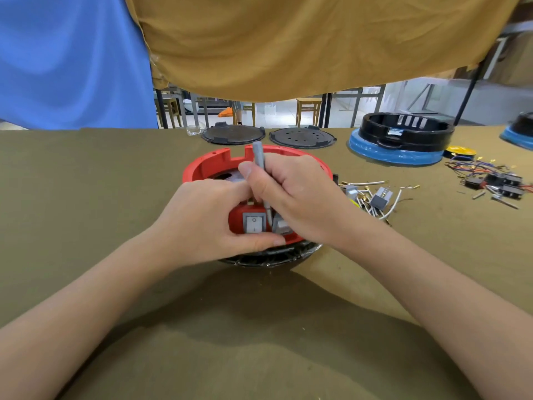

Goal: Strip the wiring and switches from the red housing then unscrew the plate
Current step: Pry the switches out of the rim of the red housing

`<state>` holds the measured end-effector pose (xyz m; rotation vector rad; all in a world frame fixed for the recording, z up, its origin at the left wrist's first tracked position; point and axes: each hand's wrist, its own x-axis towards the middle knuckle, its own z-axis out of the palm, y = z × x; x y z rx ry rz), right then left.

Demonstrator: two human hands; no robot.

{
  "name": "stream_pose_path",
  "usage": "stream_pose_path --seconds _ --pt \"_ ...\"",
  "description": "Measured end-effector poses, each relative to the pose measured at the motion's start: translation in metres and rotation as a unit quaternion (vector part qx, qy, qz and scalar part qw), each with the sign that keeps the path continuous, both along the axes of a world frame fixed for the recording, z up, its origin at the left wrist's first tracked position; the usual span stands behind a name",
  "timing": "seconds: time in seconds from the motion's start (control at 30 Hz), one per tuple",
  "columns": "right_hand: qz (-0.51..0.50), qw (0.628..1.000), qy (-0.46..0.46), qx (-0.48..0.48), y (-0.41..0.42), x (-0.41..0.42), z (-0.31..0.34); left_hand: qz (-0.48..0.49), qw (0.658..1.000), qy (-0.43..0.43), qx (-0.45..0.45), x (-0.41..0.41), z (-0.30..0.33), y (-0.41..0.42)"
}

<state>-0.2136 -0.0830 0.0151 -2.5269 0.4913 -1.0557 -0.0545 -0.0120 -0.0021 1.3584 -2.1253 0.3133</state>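
Olive cloth covers the bench where the red housing [210, 166] sits near centre, left hand [207, 220] gripping its near wall while right hand [291, 194] clasps a grey screwdriver [258, 157] beside the switches [253, 223], which could slip and gouge plastic

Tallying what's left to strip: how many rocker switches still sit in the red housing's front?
2: a white rocker switch on the left, a grey one right of the tool tip, partly covered by the right hand. More may be hidden.
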Motion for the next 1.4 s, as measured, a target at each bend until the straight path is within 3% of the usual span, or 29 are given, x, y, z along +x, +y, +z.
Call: stream_pose_path --seconds 0.33,0.57,0.97,1.1,1.27,1.4 --pt "-0.009 0.999 0.017 0.033 0.003 0.009 0.005 0.008 1.0 0.013 0.019 -0.003 0.0 0.0" --pt "0.009 0.991 -0.114 0.065 -0.002 -0.009 -0.004 0.021 1.0 0.009 0.012 -0.004 0.001 0.0" --pt "0.001 0.999 0.028 0.032 0.0 0.006 0.004 -0.001 1.0 0.02 0.014 -0.004 -0.002 0.0" --pt "0.013 0.999 -0.005 0.051 0.001 0.004 0.002 0.002 1.0 0.017 0.011 -0.004 0.0 0.0" --pt "0.003 0.978 -0.164 0.128 -0.011 -0.011 0.001 0.018 1.0 0.004 0.001 -0.004 0.0 0.001" --pt "-0.029 0.983 -0.16 0.088 -0.017 -0.019 -0.002 0.011 1.0 0.002 -0.003 -0.002 -0.001 0.001"
